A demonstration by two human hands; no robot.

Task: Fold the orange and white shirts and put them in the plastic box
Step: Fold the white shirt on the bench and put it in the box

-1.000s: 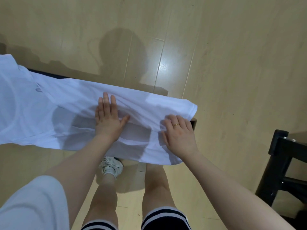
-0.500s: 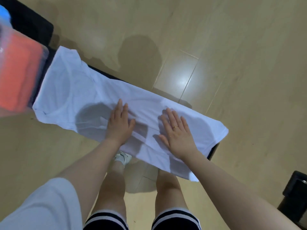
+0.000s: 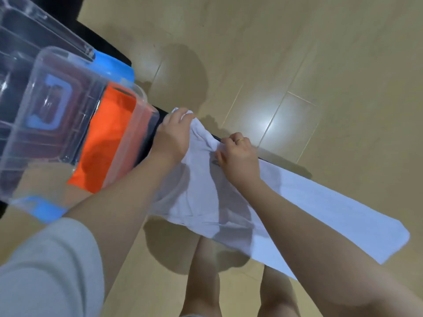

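White shirt [image 3: 320, 207] draped along narrow black table [image 3: 148, 138]. Bunched at its near-box end, gripped by left hand [image 3: 171, 136] and right hand [image 3: 238, 159]. Orange shirt [image 3: 107, 138] folded inside clear plastic box [image 3: 45, 65]

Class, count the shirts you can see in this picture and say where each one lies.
2. The orange shirt lies folded in the plastic box; the white shirt lies beside it, gripped by both hands. Others may be hidden.

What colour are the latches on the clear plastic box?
Blue, seen in the head view on the plastic box: far latch, near latch.
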